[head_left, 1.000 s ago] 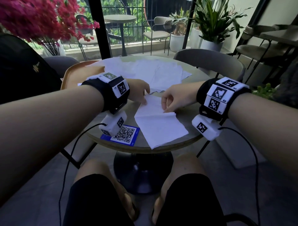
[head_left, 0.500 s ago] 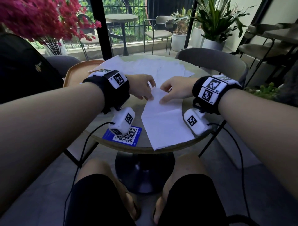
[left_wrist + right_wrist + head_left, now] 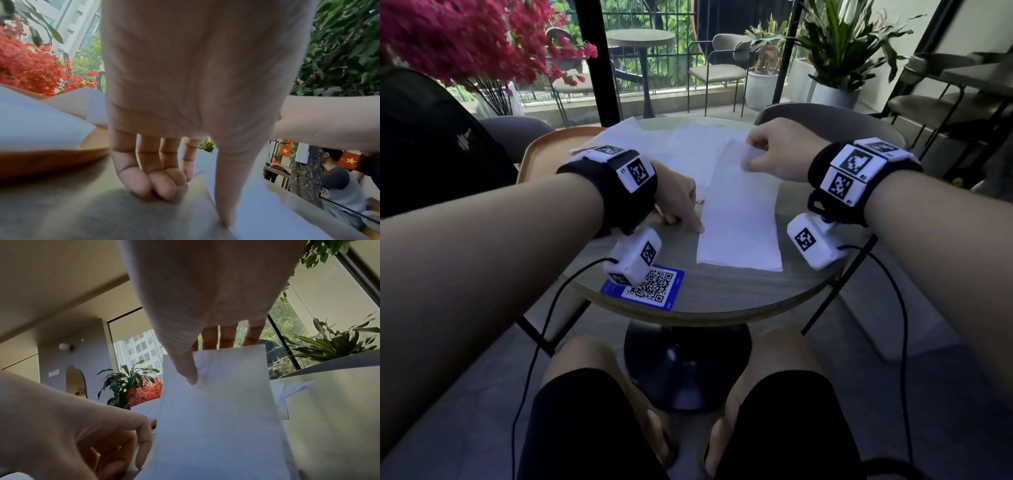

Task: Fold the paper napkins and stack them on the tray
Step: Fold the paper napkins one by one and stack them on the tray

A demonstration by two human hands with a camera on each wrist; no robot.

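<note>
One paper napkin (image 3: 739, 219) lies near the front of the round table (image 3: 722, 294), a long white strip whose long axis runs from the person toward the far edge. Its far end is raised off the table, pinched between the thumb and fingers of the right hand (image 3: 774, 154). The left hand (image 3: 678, 202) rests fingertips-down at the strip's left edge, index finger straight on the paper, the other fingers loosely bent and gripping nothing. Several more unfolded napkins (image 3: 681, 144) overlap behind it; their exact count cannot be told. One wooden tray (image 3: 541, 150) sits at the table's left, with white paper lying over its rim. One blue QR card (image 3: 650, 284) lies near the front-left edge.
</note>
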